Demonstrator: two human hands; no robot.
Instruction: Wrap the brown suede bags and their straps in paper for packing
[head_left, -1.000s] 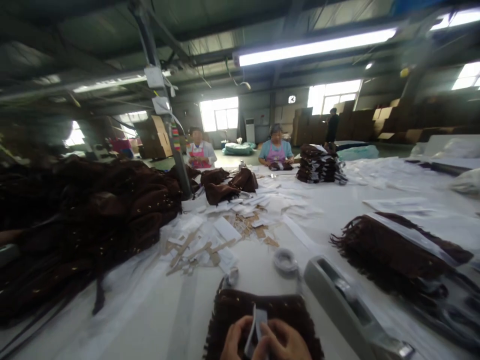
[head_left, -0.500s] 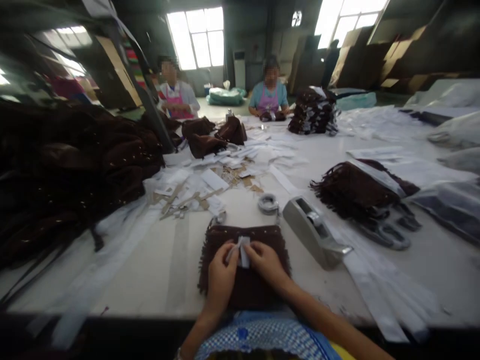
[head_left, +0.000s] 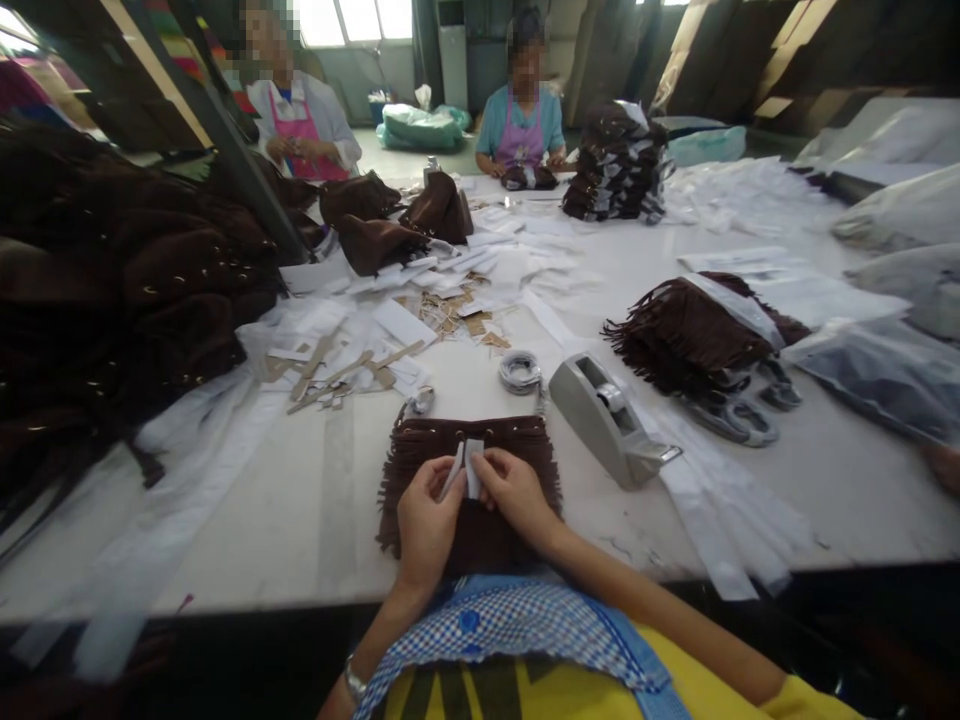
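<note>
A dark brown fringed bag [head_left: 484, 540] lies flat in front of me at the table's near edge, with small metal eyelets along its top. Over its middle, my left hand [head_left: 429, 520] pinches one side of a white paper strip [head_left: 474, 468] between thumb and fingers. My right hand [head_left: 517, 492] presses its fingertips on the strip's other side. Whether this is one folded strip or two pieces, I cannot tell. Just beyond the bag's top right corner sits a silvery wrapped coil [head_left: 519, 372]. A grey tape dispenser [head_left: 607, 420] stands to the right of the bag.
Brown bags form a big heap [head_left: 135, 260] at left, beside a slanting post [head_left: 247, 150]. Paper and cardboard scraps [head_left: 450, 305] litter the centre. A fringed stack [head_left: 697, 325] and white strips [head_left: 720, 520] are at right. Two co-workers [head_left: 304, 125] sit across the table.
The head view has tipped downward, so the table things appear higher. Both hands stay at the white strip on the bag, with the fingers slightly shifted.
</note>
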